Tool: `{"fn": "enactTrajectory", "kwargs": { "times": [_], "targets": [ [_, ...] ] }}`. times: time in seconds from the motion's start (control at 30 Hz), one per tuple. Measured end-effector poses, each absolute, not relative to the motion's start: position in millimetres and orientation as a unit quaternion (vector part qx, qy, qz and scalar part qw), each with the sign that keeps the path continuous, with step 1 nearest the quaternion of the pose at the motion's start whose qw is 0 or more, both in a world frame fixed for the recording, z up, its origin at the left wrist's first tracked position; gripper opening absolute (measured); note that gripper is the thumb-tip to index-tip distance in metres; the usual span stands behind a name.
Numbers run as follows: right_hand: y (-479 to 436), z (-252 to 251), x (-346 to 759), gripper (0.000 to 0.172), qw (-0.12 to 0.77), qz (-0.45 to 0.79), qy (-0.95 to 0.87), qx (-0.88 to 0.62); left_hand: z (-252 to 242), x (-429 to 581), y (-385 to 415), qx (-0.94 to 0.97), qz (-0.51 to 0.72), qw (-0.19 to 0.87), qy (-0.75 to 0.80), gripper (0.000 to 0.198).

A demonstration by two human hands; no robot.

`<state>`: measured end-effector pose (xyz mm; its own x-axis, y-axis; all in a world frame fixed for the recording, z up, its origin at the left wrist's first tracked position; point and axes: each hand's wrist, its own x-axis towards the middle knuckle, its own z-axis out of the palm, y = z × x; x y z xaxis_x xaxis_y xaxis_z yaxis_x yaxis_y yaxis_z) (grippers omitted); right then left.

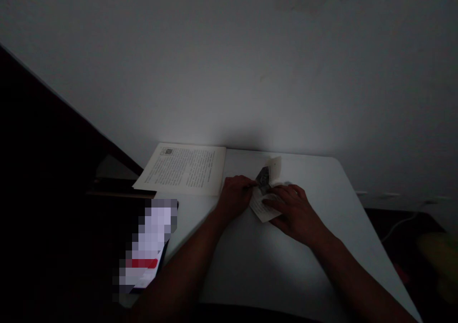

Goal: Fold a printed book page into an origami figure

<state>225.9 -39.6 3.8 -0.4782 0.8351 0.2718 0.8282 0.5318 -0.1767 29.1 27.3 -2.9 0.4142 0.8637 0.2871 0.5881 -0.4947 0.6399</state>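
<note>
A folded piece of printed paper (265, 207) stands partly raised over the white table, with a dark picture on one of its faces and an upright flap at the back. My left hand (236, 195) is closed, pinching the paper's left edge between thumb and fingers. On the other side, my right hand (291, 211) grips the paper too, its fingers over the right part and the thumb near the lower edge. Both hands cover some of the folds, and the dim light hides fine detail.
Printed sheets (186, 170) with a small square code lie at the table's back left. A lit phone (148, 246), its screen blurred out, rests at the left edge. The white table (315, 175) meets a grey wall (229, 65). A pale cable (399, 224) hangs at right.
</note>
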Motion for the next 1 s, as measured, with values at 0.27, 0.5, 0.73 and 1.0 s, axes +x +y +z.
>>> {"fn": "enactTrajectory", "kwargs": {
  "times": [0.27, 0.5, 0.73, 1.0],
  "targets": [
    [-35, -1, 237, 0.036, 0.213, 0.025, -0.859, -0.465, 3, 22, 28, 0.810, 0.267, 0.215, 0.476, 0.009],
    [-34, -2, 239, 0.030, 0.230, 0.036, -0.853, -0.468, 4, 22, 29, 0.808, 0.251, 0.218, 0.487, 0.001],
    [-31, -8, 241, 0.018, 0.272, 0.039, -0.841, -0.467, 2, 21, 27, 0.817, 0.254, 0.216, 0.470, 0.005],
    [-29, -10, 243, 0.014, 0.307, 0.055, -0.831, -0.461, 6, 20, 28, 0.804, 0.254, 0.258, 0.471, 0.007]
  ]
}}
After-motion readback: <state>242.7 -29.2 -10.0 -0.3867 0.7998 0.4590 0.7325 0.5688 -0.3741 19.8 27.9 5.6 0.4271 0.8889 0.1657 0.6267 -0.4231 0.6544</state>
